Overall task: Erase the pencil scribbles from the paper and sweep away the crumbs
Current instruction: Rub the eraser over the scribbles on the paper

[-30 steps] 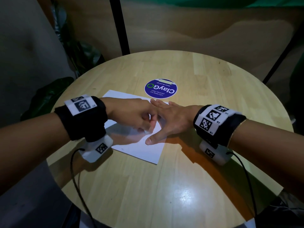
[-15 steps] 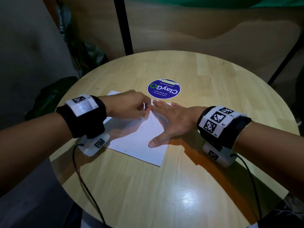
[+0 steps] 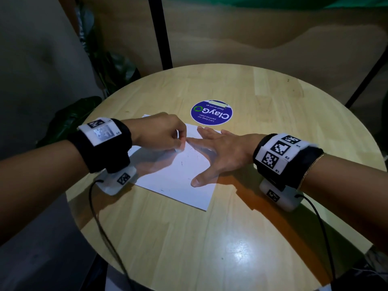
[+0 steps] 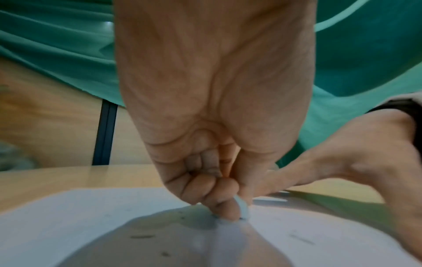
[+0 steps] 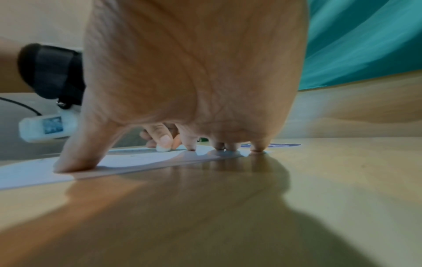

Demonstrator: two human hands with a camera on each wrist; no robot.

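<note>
Round pale-wood table (image 3: 262, 206) fills my head view, and on it lies the white paper (image 3: 178, 181), flat, its far edge just short of a round blue sticker (image 3: 211, 112). From the paper outward: a few thin pencil marks (image 3: 190, 153) remain near its middle, and dark specks that I take for crumbs (image 4: 141, 237) — the wrist view is soft there — sit in the shadow on the sheet. My left hand (image 3: 161, 132) has its fingers curled round a small white eraser (image 3: 178, 149), pinched low so only the tip shows, pressed to the paper. My right hand (image 3: 222, 153) lies flat, fingers straight and spread, holding nothing, thumb and fingertips pinning the sheet's right side. I judge the sheet light, thin and quick to crease or skid on this glossy top — so pin close beside the rubbing and stroke away from the pinning fingers.
</note>
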